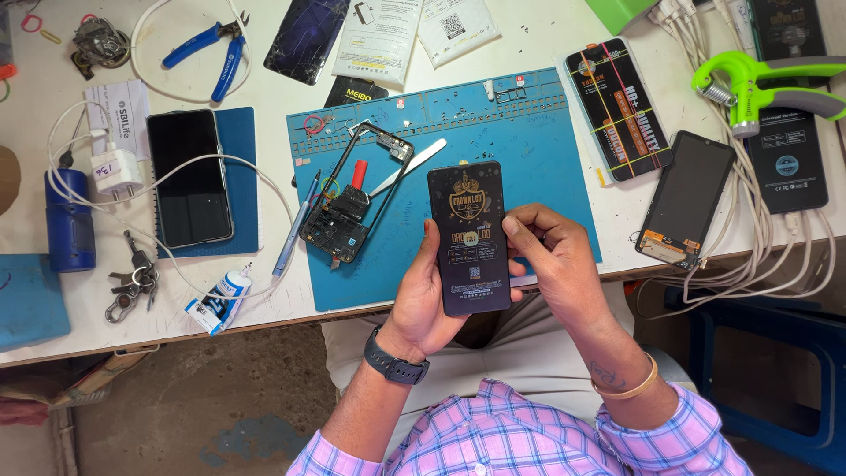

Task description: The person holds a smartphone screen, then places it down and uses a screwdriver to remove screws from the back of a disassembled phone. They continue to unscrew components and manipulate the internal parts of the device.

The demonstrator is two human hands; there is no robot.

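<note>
The left hand [423, 295] cradles a dark replacement phone screen [469, 238] from below and the side, fingers wrapped round its left edge; the right hand [551, 260] pinches its right edge between thumb and fingers. The panel is held upright above the near edge of a blue repair mat [529, 150], over the person's lap.

Just left of it on the mat lies an opened phone frame [352, 194] with a red part inside, a white pry tool [410, 166] leaning across its top corner. A blue pen-shaped tool [295, 231] lies at the mat's left border. Further left on the surface [264, 88] sit a black phone [188, 176] on a blue pad, a white charger [117, 167] with its looping cable, a bunch of keys [132, 280] and a small glue tube [216, 301]. Blue pliers [216, 53] lie at the top. To the right are a boxed screen [617, 110], another dark display panel [686, 198] and a green hand gripper [758, 84].

The held screen hides part of the mat behind it. The dark case at the right edge is partly buried under white cables.
</note>
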